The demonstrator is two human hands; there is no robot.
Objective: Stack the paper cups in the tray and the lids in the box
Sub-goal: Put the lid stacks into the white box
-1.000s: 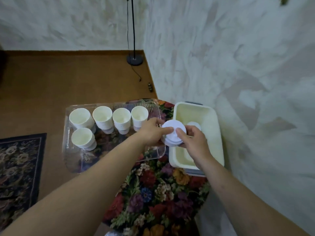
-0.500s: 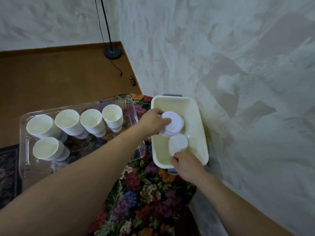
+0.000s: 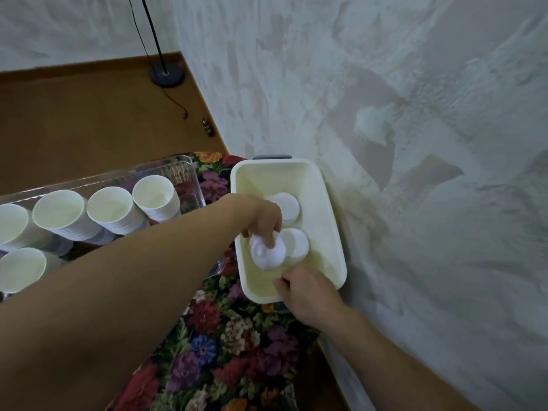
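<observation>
— Where are your hands?

— Both at the cream box (image 3: 332, 221). My left hand (image 3: 262, 216) reaches in over its near-left wall, and my fingers (image 3: 270, 238) are curled down onto a stack of white lids (image 3: 265, 253) in the box's near-left part, pinching its top. My right hand (image 3: 308, 290) is at the box's near rim, fingers curled over the edge; how firmly it grips I can't quite tell, since the knuckles hide the tips.

— What else is in the box?

— A second pile of lids (image 3: 298, 243) touching the one I hold, on its right, and a third pile (image 3: 286, 204) beyond both, towards the box's far end.

— And the cups?

— Left of the box, in the clear tray (image 3: 181, 166): stacks of paper cups (image 3: 109, 207) in a row, mouths up, with another stack (image 3: 20, 269) nearer me.

— What carries it all?

— A bench under a flowered cloth (image 3: 207, 345); the box's right side lies against the pale wall (image 3: 415, 143). Far beyond the box, a black lamp base (image 3: 166, 75) stands on the brown floor.
</observation>
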